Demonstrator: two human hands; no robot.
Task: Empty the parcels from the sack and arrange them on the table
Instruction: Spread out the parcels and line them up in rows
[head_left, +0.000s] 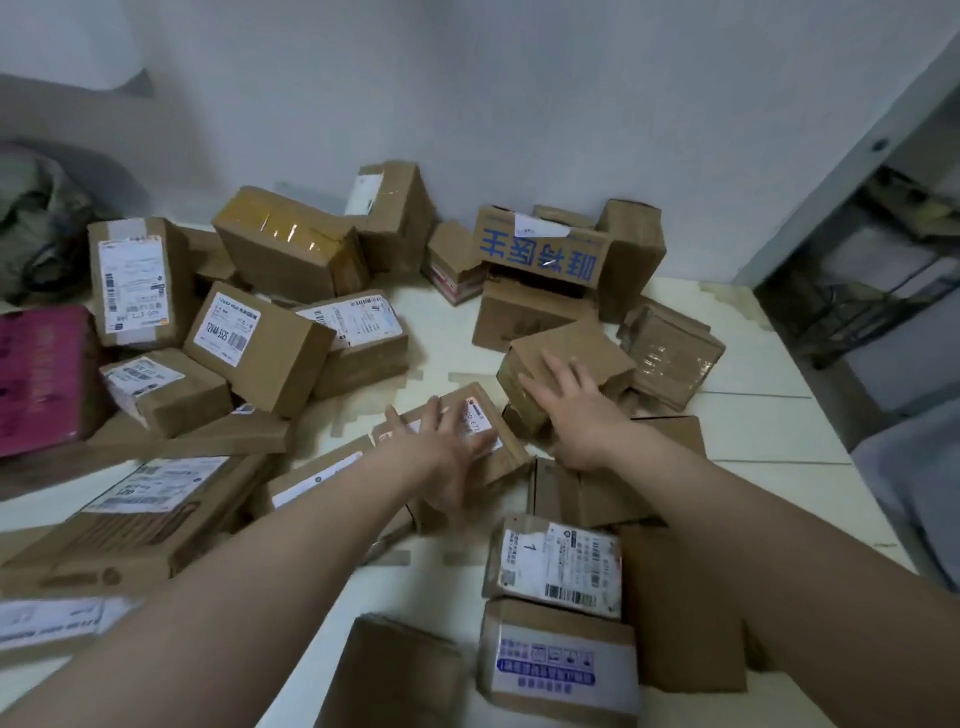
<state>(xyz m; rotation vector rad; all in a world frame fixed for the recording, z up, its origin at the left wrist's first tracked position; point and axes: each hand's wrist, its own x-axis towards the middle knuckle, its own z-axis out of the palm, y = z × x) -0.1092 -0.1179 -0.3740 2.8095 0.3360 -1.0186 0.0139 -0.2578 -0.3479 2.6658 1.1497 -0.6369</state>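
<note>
Several brown cardboard parcels lie scattered over a white table (415, 577). My left hand (449, 452) lies with spread fingers on a small labelled parcel (485, 421) near the table's middle. My right hand (569, 410) rests flat, fingers straight, against a plain tilted parcel (582, 348) just to the right. More parcels crowd the near edge, among them one with a white shipping label (561, 564) and one with a blue-printed label (558, 662). A greenish sack (36, 218) sits at the far left, beyond the table.
A pink box (39, 374) lies at the left edge. A box with blue lettering (543, 249) leans against the white wall at the back. A grey metal shelf frame (862, 218) stands to the right of the table.
</note>
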